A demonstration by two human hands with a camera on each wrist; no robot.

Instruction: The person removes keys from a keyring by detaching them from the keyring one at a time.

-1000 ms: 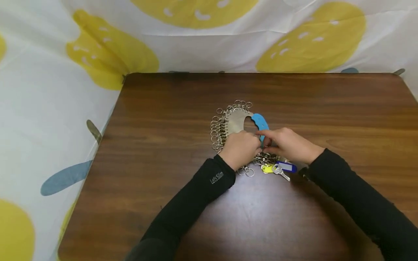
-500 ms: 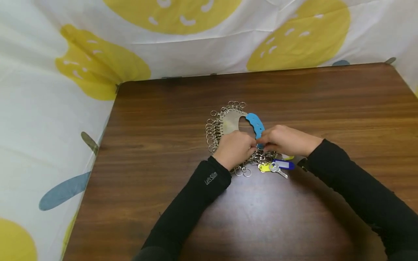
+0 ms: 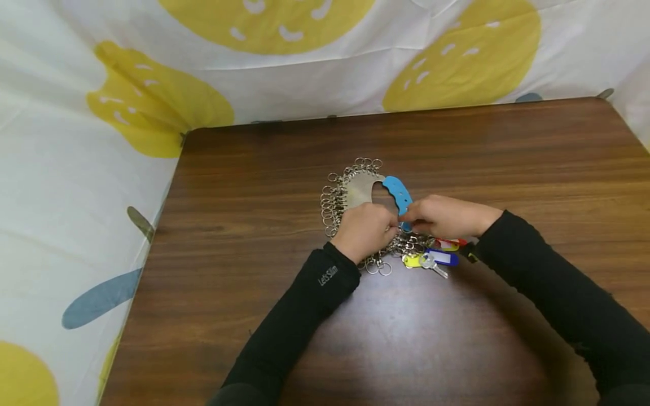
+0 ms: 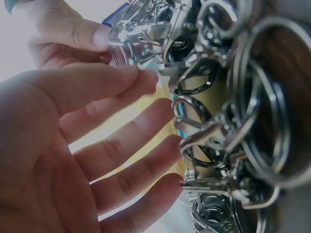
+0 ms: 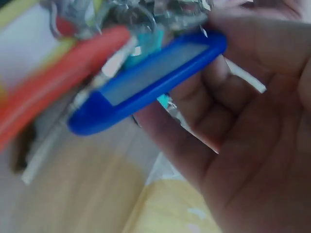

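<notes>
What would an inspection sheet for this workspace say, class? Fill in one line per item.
Surface: brown wooden table, glare patch near the person.
Job's things: key organiser with a blue handle, fringed with metal rings; clips at the fingertips.
Clutter: blue tag, yellow tag, red tag, key beside the rings.
Grippers: left hand pinches a clip; right hand also at the clips, grip unclear.
Cables: nothing seen.
Surroundings: white cloth with yellow shapes.

Bare hands, long black sleeves, small white lettering near the left cuff.
</notes>
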